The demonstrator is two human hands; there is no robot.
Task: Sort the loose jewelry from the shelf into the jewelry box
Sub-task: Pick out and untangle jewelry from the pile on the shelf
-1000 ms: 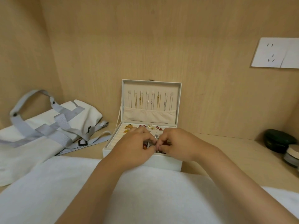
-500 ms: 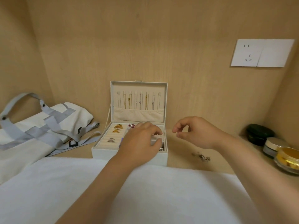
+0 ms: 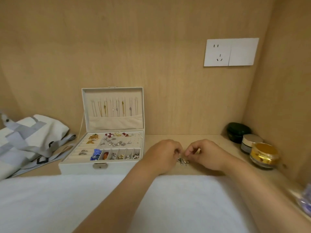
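The white jewelry box (image 3: 75, 167) stands open on the wooden shelf, lid upright with several necklaces hanging inside. Its tray holds gold brooches, earrings, rings and small compartments with coloured pieces. To the right of the box a small pile of silver loose jewelry (image 3: 183, 160) lies on the shelf. My left hand (image 3: 162, 155) and my right hand (image 3: 204, 153) meet over that pile, fingers curled, each pinching at silver pieces. What exactly each fingertip holds is partly hidden.
A white and grey tote bag (image 3: 28, 137) lies left of the box. At the right corner stand a dark green case (image 3: 238, 131), a silver-lidded jar (image 3: 250, 142) and a gold-lidded jar (image 3: 264, 154). A white cloth (image 3: 50, 204) covers the foreground. A wall socket (image 3: 230, 52) sits above.
Both hands left the box tray and moved right to the silver pile on the shelf. The view has shifted right, so the box now appears farther left.
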